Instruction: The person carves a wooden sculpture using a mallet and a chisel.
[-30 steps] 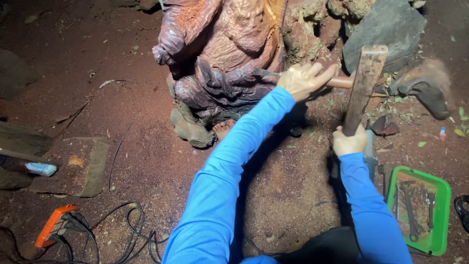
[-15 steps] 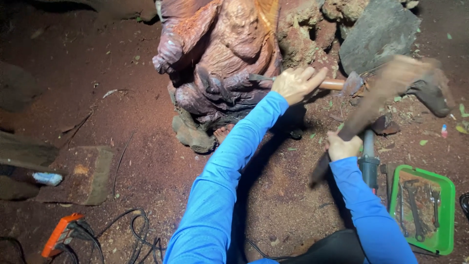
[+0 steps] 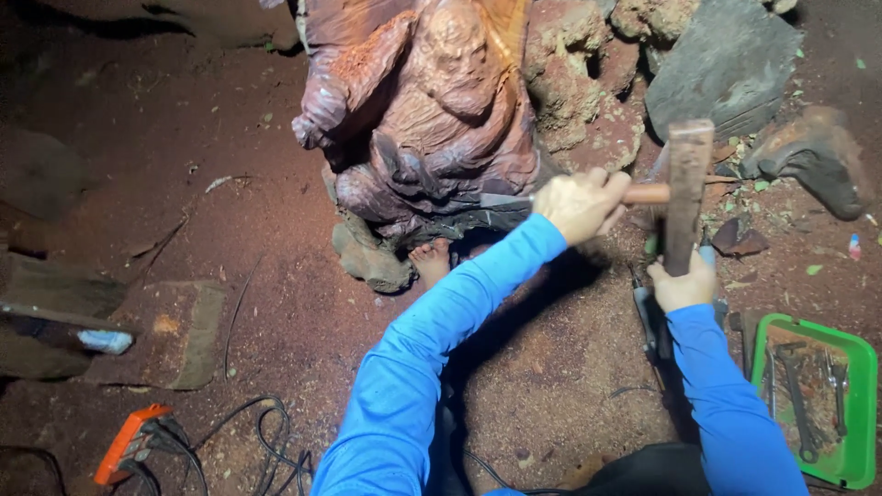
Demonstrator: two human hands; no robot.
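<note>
Head view looks down on the left hand (image 3: 581,204) wrapped tight around a wooden-handled chisel (image 3: 643,194), its blade laid against the lower edge of the reddish-brown carved wooden figure (image 3: 432,119) standing on the red dirt floor (image 3: 184,184), probably so it bites sideways. Right hand (image 3: 682,287) grips the flat wooden mallet (image 3: 687,188) upright behind the chisel's butt, seemingly lined up to hit it. Green plastic tray of wrenches (image 3: 856,404) sits at the floor's lower right, within easy reach.
</note>
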